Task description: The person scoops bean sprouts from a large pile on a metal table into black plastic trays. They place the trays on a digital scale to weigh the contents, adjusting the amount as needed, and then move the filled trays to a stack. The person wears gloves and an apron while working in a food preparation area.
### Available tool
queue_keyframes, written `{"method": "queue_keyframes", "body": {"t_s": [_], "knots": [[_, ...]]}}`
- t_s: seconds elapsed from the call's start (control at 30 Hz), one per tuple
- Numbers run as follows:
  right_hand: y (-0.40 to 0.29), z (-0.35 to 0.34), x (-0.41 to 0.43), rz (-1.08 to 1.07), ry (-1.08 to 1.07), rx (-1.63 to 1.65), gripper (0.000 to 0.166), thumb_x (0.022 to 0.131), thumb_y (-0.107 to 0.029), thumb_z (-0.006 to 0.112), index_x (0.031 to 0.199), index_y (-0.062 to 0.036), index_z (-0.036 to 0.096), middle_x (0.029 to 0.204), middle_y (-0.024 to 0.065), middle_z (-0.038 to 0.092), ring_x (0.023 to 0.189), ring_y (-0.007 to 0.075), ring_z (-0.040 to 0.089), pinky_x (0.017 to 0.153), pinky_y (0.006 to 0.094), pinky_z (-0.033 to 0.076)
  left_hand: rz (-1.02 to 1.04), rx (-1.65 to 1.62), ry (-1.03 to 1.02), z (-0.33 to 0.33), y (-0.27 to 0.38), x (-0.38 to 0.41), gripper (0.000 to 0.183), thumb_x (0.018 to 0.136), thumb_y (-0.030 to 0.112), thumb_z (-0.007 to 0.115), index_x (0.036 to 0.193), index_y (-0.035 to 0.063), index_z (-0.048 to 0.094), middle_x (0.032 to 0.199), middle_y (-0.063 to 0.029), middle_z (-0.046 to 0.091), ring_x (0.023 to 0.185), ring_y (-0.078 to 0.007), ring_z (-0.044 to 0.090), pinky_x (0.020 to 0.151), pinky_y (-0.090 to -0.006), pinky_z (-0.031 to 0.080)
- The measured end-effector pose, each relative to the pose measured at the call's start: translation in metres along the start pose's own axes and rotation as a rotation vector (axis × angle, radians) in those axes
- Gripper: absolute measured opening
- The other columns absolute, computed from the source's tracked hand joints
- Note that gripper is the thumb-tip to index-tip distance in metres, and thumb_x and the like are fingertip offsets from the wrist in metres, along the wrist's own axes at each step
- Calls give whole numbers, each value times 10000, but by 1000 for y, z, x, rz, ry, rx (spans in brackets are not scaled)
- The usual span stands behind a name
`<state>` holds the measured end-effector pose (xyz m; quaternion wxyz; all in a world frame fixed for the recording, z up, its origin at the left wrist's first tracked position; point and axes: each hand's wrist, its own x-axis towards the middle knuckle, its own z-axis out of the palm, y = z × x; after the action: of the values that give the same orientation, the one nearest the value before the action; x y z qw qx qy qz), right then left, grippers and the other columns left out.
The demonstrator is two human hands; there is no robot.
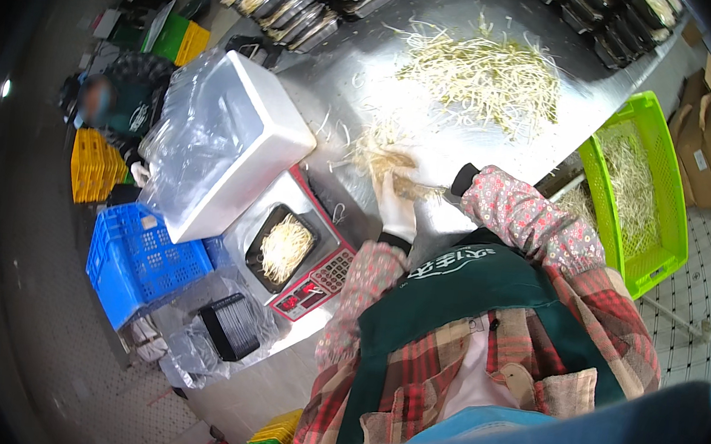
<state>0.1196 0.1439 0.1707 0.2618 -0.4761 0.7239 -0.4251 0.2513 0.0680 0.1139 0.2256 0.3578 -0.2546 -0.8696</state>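
My left hand point(396, 208), pale or gloved, reaches onto the steel table at a brownish, blurred clump of sprouts point(393, 164); its fingers are indistinct. My right hand is lost in glare and blur beyond its dark cuff point(464, 179), beside the same clump. Farther up the table lies a large loose heap of pale bean sprouts point(481, 80). To the left, a black plastic tray filled with sprouts point(285, 247) rests on a red-framed digital scale point(306, 297) with a lit display.
A white foam box with a clear plastic liner point(287, 129), a blue crate point(140, 259) and stacked black trays point(230, 325) stand left. Filled trays point(286, 7) are stacked at the back. A green crate of sprouts point(669, 233) stands right. A co-worker point(129, 104) is at far left.
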Motion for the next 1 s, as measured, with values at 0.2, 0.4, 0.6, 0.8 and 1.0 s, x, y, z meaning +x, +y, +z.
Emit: {"method": "queue_keyframes", "body": {"t_s": [0.2, 0.4, 0.6, 0.8, 1.0], "knots": [[30, -54, -67, 84, 174, -491, 691, 829, -428, 613, 1417, -159, 367, 1452, 142, 345, 1343, 341, 305, 1083, 503, 251, -268, 476, 58, -13, 18, -79, 733, 876, 225, 636, 1465, 141, 208, 1470, -98, 289, 1289, -271, 356, 939, -483, 395], [89, -75, -171, 157, 128, -697, 960, 682, -545, 707, 1457, -175, 279, 1520, 150, 203, 1416, 372, 124, 1089, 632, 68, 464, 1413, -500, 38, 13, -43, 950, 726, 354, 762, 1458, 65, 229, 1491, -219, 200, 1379, -398, 161, 1078, -495, 241], [160, -156, -139, 362, 501, -825, 1056, 641, -608, 708, 1468, -159, 231, 1523, 190, 150, 1402, 402, 120, 1041, 665, 175, 428, 2230, -472, 101, 6, 61, 1255, 570, 479, 829, 1491, 103, 62, 1531, -230, 21, 1395, -448, 73, 1074, -600, 165], [175, -230, -57, 402, 368, -739, 1106, 593, -435, 820, 1480, -264, 182, 1542, 136, 128, 1364, 387, 238, 1005, 541, 372, 409, 2368, -451, 185, -14, 142, 1311, 552, 592, 808, 1500, 191, -5, 1546, -185, -7, 1406, -381, 131, 1033, -580, 293], [178, -230, -2, 382, 288, -566, 431, 718, -228, 713, 1141, -188, 642, 1118, 99, 588, 991, 294, 586, 847, 377, 495, 573, 1853, -732, 211, -59, 201, 529, 706, 179, 715, 1206, 134, 552, 1263, -96, 492, 1166, -281, 484, 959, -397, 439]]}}
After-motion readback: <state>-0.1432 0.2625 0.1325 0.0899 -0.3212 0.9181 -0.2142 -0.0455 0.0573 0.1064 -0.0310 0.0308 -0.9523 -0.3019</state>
